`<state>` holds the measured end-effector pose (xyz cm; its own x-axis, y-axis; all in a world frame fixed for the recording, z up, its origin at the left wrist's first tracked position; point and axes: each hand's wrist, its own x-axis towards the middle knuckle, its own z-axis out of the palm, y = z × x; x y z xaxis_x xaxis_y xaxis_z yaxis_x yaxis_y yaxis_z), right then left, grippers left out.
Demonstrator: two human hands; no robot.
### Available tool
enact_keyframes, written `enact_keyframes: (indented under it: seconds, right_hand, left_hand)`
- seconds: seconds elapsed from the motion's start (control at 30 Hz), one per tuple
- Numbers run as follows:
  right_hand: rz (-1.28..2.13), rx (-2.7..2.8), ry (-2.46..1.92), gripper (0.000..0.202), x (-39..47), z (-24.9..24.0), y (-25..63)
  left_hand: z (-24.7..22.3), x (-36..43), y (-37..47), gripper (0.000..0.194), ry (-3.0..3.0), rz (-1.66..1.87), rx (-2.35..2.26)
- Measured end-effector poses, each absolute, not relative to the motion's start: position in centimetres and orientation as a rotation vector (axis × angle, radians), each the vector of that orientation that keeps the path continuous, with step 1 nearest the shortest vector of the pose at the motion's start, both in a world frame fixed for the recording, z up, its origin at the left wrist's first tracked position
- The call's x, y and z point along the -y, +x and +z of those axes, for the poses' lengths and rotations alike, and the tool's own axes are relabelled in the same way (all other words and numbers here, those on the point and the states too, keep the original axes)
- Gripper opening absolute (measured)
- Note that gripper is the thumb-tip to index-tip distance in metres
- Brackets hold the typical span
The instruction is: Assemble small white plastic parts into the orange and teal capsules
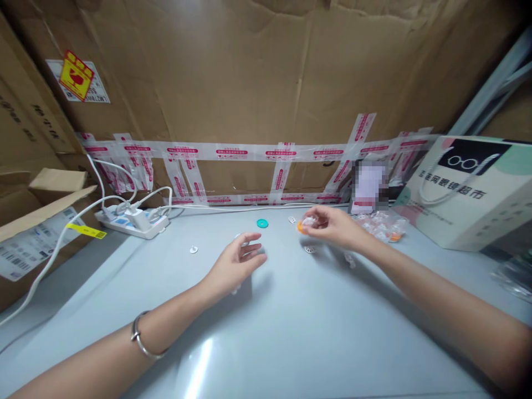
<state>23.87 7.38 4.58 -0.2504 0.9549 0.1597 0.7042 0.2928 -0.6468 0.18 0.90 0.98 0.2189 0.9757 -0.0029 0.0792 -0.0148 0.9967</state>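
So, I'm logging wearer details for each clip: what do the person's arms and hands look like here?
Both forearms are bare, with no sleeves or gloves in view. The left wrist carries a thin silver bangle. The left hand and right hand show no rings that I can make out.

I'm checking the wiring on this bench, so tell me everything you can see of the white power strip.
The white power strip lies flat at the back left of the grey table, angled a little, close to the taped cardboard wall. It looks like plastic, with bluish marks on its top face. A white plug adapter sits in it, and several white cables run from it: some loop up against the cardboard, one trails off the table's left front. A yellow tag hangs on that cable. Neither hand touches it.
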Motion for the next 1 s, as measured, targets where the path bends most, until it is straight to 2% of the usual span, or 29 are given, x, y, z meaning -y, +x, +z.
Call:
enact_keyframes:
  seconds: [0.1,0.2,0.5,0.8,0.9,1.0]
  right_hand:
    - [0.29,2.132,-1.71,0.023,-10.2,4.4,27.6]
    - [0.135,2.248,-1.778,0.022,-12.1,3.5,30.2]
    - [0.066,2.356,-1.747,0.03,-13.3,2.7,31.6]
    - [-0.073,2.337,-1.79,0.042,-12.9,2.4,31.8]
    - [-0.116,2.323,-1.79,0.042,-12.6,2.2,31.5]
    - [-0.176,2.241,-1.695,0.05,-11.7,2.7,30.6]
  left_hand:
    - [1.1,-0.9,0.0,0.033,1.392,0.987,-1.129]
    - [0.8,-1.1,-0.1,0.027,1.448,1.011,-1.113]
    - [1.5,-1.4,-1.0,0.026,1.473,1.049,-1.161]
    - [3.4,-3.6,-4.7,0.031,1.59,1.231,-1.317]
    - [3.6,-4.2,-5.6,0.033,1.72,1.105,-1.416]
    - [4.3,-4.9,-7.2,0.032,2.037,0.88,-1.516]
